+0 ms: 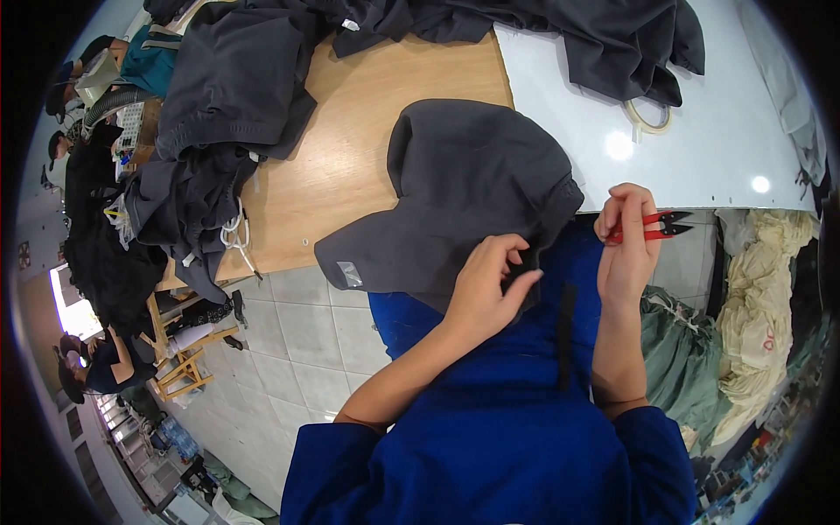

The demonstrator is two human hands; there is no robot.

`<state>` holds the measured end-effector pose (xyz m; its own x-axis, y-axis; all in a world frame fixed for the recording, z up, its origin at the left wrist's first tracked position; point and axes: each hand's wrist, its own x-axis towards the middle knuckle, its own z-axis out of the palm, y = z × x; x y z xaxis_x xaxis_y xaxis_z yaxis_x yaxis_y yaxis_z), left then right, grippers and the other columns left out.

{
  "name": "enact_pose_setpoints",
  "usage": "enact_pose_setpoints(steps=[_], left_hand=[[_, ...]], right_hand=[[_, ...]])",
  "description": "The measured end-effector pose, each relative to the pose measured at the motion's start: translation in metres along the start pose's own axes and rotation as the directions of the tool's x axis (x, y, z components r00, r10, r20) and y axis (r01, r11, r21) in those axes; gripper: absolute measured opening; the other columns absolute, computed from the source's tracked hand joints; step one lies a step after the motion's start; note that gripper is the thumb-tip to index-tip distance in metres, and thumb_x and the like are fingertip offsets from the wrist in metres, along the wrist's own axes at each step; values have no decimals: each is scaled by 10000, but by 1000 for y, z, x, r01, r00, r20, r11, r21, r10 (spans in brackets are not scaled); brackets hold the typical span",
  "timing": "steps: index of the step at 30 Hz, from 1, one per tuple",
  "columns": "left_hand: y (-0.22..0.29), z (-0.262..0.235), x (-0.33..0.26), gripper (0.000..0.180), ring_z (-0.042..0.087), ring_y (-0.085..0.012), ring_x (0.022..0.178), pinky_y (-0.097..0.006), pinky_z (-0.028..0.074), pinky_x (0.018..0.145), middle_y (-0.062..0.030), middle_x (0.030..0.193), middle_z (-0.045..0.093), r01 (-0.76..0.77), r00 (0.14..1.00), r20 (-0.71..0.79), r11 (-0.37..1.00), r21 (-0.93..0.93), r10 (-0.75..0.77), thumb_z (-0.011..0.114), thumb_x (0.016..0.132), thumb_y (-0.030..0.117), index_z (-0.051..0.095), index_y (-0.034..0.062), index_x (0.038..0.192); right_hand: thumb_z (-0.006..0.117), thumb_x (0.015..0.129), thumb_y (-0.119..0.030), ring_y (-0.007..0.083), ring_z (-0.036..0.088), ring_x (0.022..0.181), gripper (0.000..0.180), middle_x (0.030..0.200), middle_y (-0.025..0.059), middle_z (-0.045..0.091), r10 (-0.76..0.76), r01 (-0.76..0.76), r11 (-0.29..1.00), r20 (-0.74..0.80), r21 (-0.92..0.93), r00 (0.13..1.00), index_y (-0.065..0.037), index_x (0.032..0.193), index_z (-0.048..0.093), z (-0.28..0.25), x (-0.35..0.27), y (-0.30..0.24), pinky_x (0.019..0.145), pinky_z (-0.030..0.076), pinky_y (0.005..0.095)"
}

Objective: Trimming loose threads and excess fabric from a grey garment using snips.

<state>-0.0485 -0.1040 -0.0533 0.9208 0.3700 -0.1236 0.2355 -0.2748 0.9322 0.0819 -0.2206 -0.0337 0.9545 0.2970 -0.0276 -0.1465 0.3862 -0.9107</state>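
Note:
A dark grey garment (477, 166) lies across the near edge of the wooden table and hangs over my lap. It has a gathered elastic edge at its right side and a small shiny clear patch at its lower left corner. My left hand (488, 289) rests at the garment's near edge, fingers and thumb curled round a dark fold; the fingertips are partly hidden. To the right, my right hand (628, 241) is raised off the cloth. It is closed round red thread snips (658, 227), whose dark blades point right, away from the garment.
More dark grey garments (232, 87) are heaped on the wooden table (350, 105) at left and back. A tape roll (649, 115) lies on the white tabletop (726, 149). Green sacking (674, 350) and cream cloth (757, 324) bunch below right. Another person (109, 359) sits far left.

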Motion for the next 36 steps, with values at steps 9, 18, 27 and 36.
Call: enact_pose_setpoints(steps=[9, 18, 27, 36], left_hand=[[-9, -35, 23, 87, 515, -53, 623, -189, 431, 565, -30, 802, 584, 352, 920, 221, 433, -830, -324, 534, 920, 67, 529, 57, 1006], [-23, -16, 12, 246, 561, -80, 826, -205, 444, 703, -39, 964, 595, 123, 992, 60, 945, -303, -109, 632, 856, 138, 582, 9, 1059], [15, -57, 12, 336, 564, -62, 878, -194, 435, 794, -26, 974, 631, 363, 924, 229, 510, -780, -307, 446, 986, 251, 595, -36, 1076], [35, -58, 6, 349, 539, -59, 855, -191, 414, 799, -26, 962, 618, 319, 939, 185, 541, -778, -289, 424, 992, 270, 601, -28, 1038]], right_hand=[[487, 953, -227, 97, 574, 842, 400, 1018, 45, 577, 438, -376, 853, 102, -363, 893, -72, 1321, 464, -13, -16, 7, 729, 443, 217], [470, 965, -162, 125, 549, 1013, 325, 1050, 66, 604, 366, -290, 927, 395, -239, 843, -21, 1256, 507, 32, -5, 5, 915, 400, 251], [534, 898, -91, 55, 419, 608, 442, 731, -3, 497, 289, -184, 926, 301, -330, 909, -26, 1318, 412, 29, -15, -16, 583, 360, 174], [595, 873, -193, 96, 432, 679, 482, 787, 31, 481, 167, 109, 864, 483, -491, 859, -1, 1291, 451, 30, -28, -17, 651, 379, 210]])
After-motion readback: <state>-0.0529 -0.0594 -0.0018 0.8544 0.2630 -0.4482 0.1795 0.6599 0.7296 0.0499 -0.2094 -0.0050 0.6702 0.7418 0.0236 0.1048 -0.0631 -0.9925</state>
